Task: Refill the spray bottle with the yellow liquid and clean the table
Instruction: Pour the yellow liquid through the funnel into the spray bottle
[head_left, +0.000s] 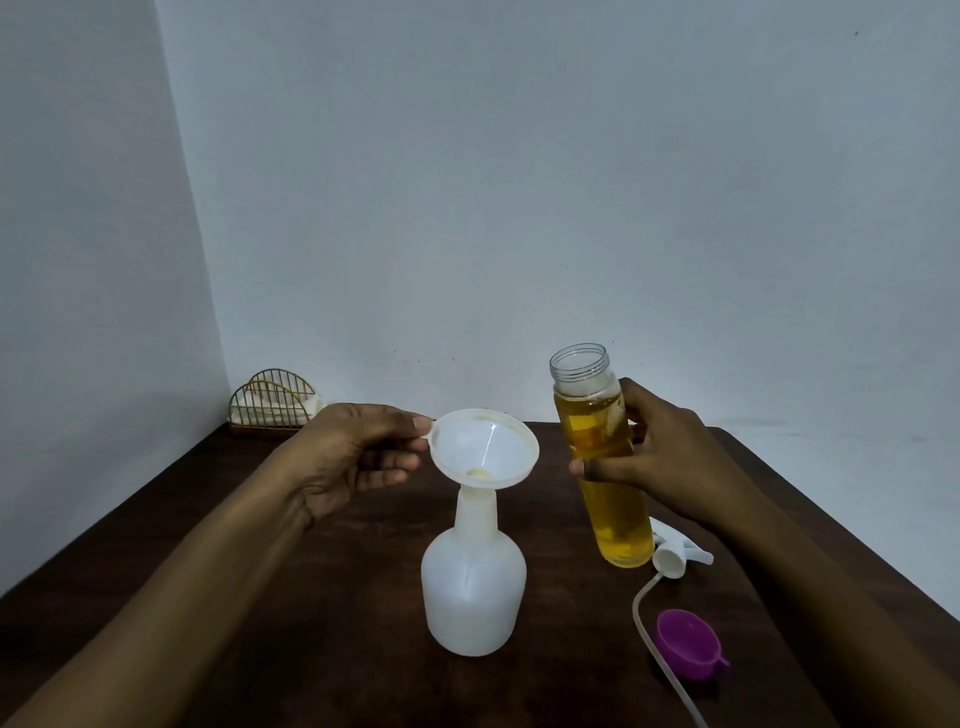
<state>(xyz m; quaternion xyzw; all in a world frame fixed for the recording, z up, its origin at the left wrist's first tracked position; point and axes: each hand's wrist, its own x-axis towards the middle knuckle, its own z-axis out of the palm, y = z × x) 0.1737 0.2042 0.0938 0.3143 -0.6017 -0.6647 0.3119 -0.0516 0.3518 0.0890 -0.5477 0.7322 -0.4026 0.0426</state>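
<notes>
Two hands are at work over the dark brown wooden worktop. Your left grip pinches the small tab on the rim of the white plastic funnel between thumb and forefinger, with the other fingers loosely curled beneath. The funnel's spout sits in the neck of the translucent white plastic spray bottle, which stands upright near the middle of the worktop with its spray head off. A small pale yellow pool lies at the bottom of the funnel's cone.

Your right grip is wrapped round the upper body of the tall clear bottle of yellow liquid, fingers curled about one side and the thumb on the other. That bottle is just right of the funnel, apart from it, leaning slightly with its mouth toward the left. Its threaded mouth is uncapped, and the liquid reaches almost to the shoulder. Whether its base touches the worktop, I cannot tell.

Behind the clear bottle's base lies the white trigger spray head on its side, its thin dip tube curving toward you. Beside that tube, nearer the right edge, rests a purple plastic cap, open side up. At the far left corner, against the pale wall, stands a gold wire napkin holder.
</notes>
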